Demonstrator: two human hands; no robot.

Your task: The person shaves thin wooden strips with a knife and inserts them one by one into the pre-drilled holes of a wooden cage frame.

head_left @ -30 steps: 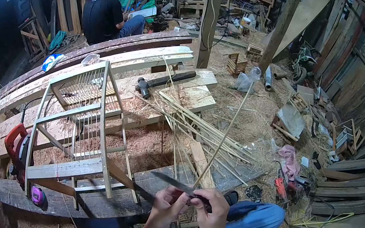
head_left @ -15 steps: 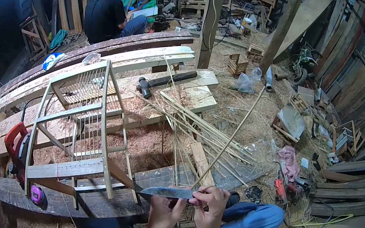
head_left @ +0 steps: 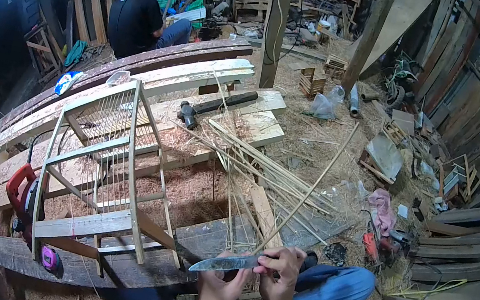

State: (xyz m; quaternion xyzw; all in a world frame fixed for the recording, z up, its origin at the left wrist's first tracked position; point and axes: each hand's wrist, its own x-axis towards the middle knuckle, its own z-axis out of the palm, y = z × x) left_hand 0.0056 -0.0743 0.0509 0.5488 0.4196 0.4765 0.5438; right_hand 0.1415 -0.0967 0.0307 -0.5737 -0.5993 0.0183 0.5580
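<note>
My right hand is closed around the handle of a knife, whose broad blade points left. My left hand is just below the blade, fingers curled around a thin bamboo strip. That bamboo strip slants up and away to the right, passing behind the blade near the handle. Its lower part is mostly hidden by my hands. In front lie several loose bamboo strips on the boards. To the left stands a small wooden frame with thin slats.
A hammer lies on pale planks. A red power tool and a purple tape measure sit left. Another person sits at the back. A wooden post rises ahead; tools and a pink cloth lie right.
The bamboo strip's far end has swung right and slightly down. The knife has shifted a little right and lower, its tip tilted further down. The left hand has moved slightly right and down.
</note>
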